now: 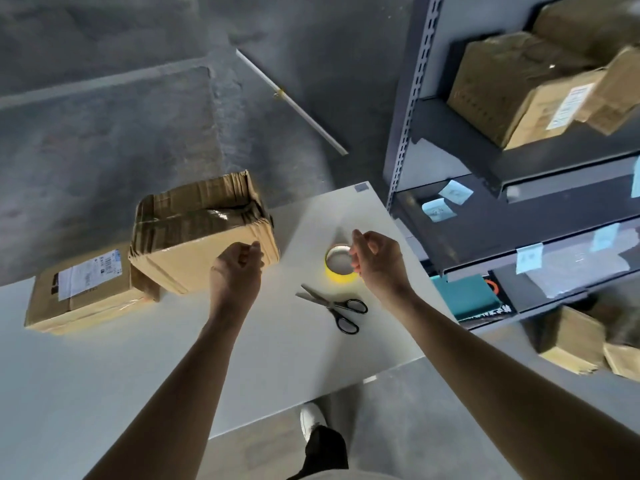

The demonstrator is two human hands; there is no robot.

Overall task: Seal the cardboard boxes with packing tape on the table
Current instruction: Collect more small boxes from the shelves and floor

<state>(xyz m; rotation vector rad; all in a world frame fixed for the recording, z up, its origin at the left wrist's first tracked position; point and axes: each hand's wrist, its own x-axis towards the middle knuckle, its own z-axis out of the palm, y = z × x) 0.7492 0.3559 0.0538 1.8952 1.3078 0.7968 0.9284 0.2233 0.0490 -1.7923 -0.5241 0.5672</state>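
1. Two cardboard boxes sit on the tabletop, left of centre: a flat labelled box and a bigger box that leans with one end on it.
2. One yellow tape roll lies flat right of centre. One pair of black-handled scissors lies just below it in the frame, apart from it.
3. Two hands are raised. The left hand is in front of the bigger box's near face, its fingers curled in with nothing seen in them.
4. The right hand, fingers likewise curled with nothing seen in them, overlaps the roll's right edge. Whether it touches the roll cannot be told.
5. One metal shelf rack at right holds more boxes.
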